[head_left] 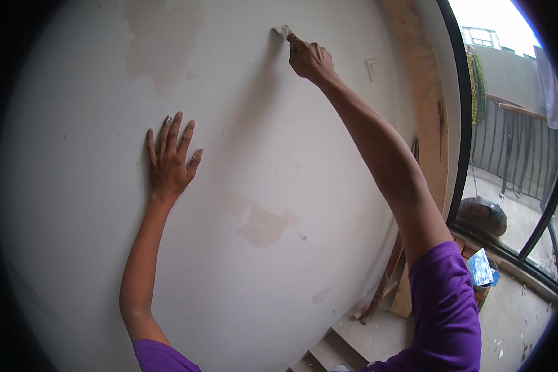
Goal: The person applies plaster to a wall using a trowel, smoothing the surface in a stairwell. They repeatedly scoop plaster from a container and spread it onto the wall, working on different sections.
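A pale wall fills most of the view, with a tan patch at the upper left and a smaller tan patch lower in the middle. My left hand lies against it with fingers spread, white smears on the fingertips, holding nothing. Higher up and to the right, my right hand is closed round the handle of a putty knife. Its blade is at the wall, smeared with whitish material. The handle is mostly hidden inside my fingers.
On the right stands a dark-framed glass door, with a railing beyond. Wooden boards lean by the wall's lower right corner. Steps are below. A container with blue-and-white wrapping sits on the floor near the door.
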Demonstrator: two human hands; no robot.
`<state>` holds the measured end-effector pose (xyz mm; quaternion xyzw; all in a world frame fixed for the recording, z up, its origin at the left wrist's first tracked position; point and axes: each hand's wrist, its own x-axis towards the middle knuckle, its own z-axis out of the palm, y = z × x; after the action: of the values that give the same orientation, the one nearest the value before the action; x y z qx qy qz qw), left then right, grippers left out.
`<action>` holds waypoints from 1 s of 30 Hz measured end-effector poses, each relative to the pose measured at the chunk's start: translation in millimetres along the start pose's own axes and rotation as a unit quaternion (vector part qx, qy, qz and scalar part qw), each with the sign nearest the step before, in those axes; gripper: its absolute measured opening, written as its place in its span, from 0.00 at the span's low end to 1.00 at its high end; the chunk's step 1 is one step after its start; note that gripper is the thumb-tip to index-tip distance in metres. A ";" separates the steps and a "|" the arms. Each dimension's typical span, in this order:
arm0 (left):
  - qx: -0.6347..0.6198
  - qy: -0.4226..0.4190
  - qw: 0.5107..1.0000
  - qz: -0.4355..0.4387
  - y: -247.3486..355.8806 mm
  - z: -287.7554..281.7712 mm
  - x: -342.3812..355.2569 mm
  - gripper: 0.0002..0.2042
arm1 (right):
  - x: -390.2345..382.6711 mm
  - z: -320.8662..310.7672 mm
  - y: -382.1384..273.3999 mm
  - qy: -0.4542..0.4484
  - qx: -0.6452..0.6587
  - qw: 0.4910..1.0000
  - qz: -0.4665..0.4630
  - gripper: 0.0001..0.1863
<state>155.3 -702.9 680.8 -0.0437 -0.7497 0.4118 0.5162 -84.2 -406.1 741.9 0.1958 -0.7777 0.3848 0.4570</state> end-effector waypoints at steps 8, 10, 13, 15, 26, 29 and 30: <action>-0.012 0.007 1.000 -0.007 2.7 1.1 1.2 0.27 | 3.2 10.2 2.4 -0.033 0.386 0.910 0.148 0.25; -0.009 0.006 1.000 -0.010 0.6 0.5 0.2 0.26 | -9.0 17.0 -2.5 0.026 0.178 0.982 0.056 0.24; -0.003 0.004 1.000 -0.013 0.3 3.6 -0.7 0.26 | -11.7 7.2 -12.2 0.029 0.051 0.998 0.022 0.25; -0.006 0.008 1.000 -0.012 1.8 5.7 1.8 0.26 | 1.6 2.6 -7.5 0.049 0.077 0.995 0.037 0.26; -0.004 0.003 1.000 -0.010 5.4 2.1 4.0 0.26 | 12.1 21.5 25.7 0.069 0.194 0.972 0.118 0.27; 0.003 0.005 1.000 -0.011 0.6 1.5 0.1 0.27 | -6.9 26.7 7.6 0.031 0.079 0.996 0.011 0.27; -0.001 0.012 1.000 -0.006 2.6 3.2 1.5 0.27 | 1.9 16.3 16.1 0.034 0.117 0.992 0.045 0.27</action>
<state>151.1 -702.4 679.8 -0.0445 -0.7440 0.4075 0.5276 -104.9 -408.6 732.1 0.1996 -0.7193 0.4999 0.4392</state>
